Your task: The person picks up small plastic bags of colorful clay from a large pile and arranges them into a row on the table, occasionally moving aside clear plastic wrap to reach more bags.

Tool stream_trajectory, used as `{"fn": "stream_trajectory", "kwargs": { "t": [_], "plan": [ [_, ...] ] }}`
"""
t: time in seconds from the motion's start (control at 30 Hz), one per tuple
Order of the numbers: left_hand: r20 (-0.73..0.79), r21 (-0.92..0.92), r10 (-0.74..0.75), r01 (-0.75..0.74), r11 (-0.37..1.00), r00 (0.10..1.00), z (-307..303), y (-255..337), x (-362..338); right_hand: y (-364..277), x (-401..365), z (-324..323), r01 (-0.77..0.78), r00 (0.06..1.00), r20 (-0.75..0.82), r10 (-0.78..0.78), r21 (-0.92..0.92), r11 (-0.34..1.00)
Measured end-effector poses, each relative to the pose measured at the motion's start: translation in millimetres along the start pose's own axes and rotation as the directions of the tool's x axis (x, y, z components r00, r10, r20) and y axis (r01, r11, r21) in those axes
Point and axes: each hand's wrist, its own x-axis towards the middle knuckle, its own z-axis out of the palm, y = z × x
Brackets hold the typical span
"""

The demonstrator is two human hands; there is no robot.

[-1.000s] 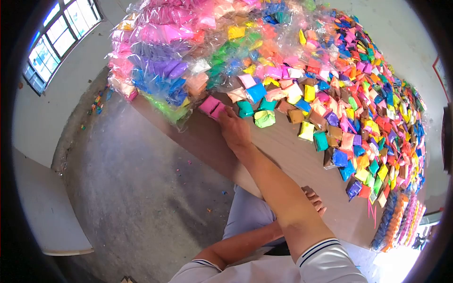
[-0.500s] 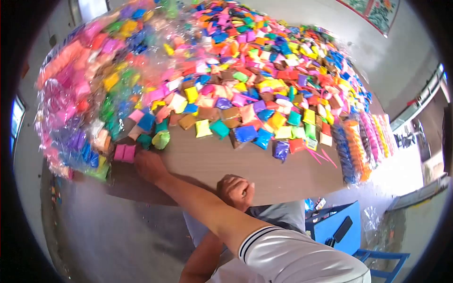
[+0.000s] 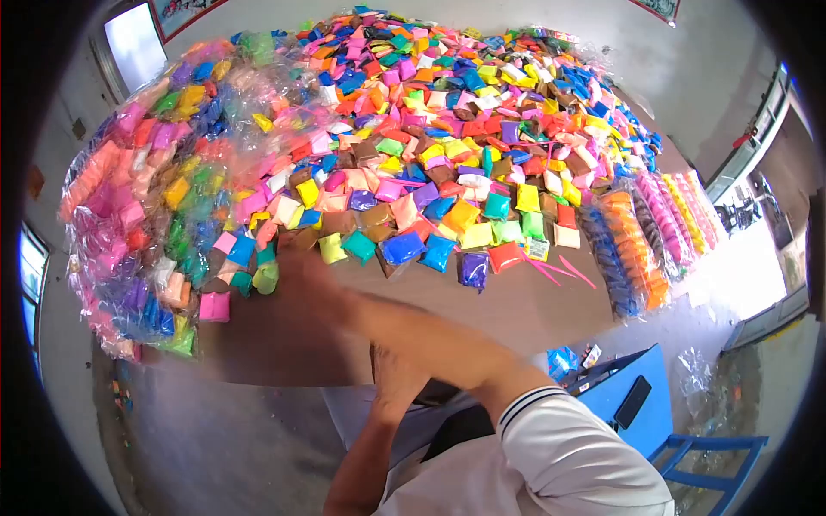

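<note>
My right hand (image 3: 314,279) is smeared by motion over the brown table (image 3: 284,348), just below the front row of small coloured packets. Its fingers cannot be made out, nor whether anything is in them. My left hand (image 3: 397,376) is at the table's near edge, partly hidden under my right forearm, so its fingers do not show clearly. A pink packet (image 3: 215,307) lies to the left of my right hand. Nearest to that hand are a light green packet (image 3: 266,278), a yellow packet (image 3: 331,248) and a teal packet (image 3: 360,247).
A big heap of coloured packets (image 3: 465,129) covers the table's back. Clear plastic bags of packets (image 3: 129,232) bulge at left. Long sleeves of packets (image 3: 632,245) lie at right, near pink strips (image 3: 555,271). A phone (image 3: 632,402) rests on a blue box (image 3: 658,391) beside the table.
My right hand has moved right, away from the pink packet at left. My left hand has shifted left and down and is now partly under the right forearm. The camera view has turned slightly.
</note>
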Motion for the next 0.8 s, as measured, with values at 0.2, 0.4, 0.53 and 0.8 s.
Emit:
{"fn": "stream_trajectory", "kwargs": {
  "t": [0.2,0.4,0.53,0.8],
  "plan": [
    [-0.095,-0.087,-0.059,0.050,0.995,0.994,-7.7,3.0,4.0,105.7,65.4,-123.9,-0.251,0.959,-0.065,0.275,-0.645,0.722],
    [-0.084,-0.092,-0.073,0.066,0.994,0.994,-9.0,1.8,4.6,139.6,55.7,-150.9,-0.302,0.933,-0.031,0.357,-0.607,0.735],
    [-0.097,-0.133,-0.080,0.067,0.989,0.992,-10.9,0.5,5.8,156.1,57.7,-168.9,-0.448,0.889,-0.045,0.455,0.115,0.887],
    [-0.093,-0.189,-0.088,0.069,0.980,0.992,-10.4,-3.5,5.6,94.2,25.2,-251.1,-0.585,0.798,0.473,0.373,0.756,0.293]
  ]
}}
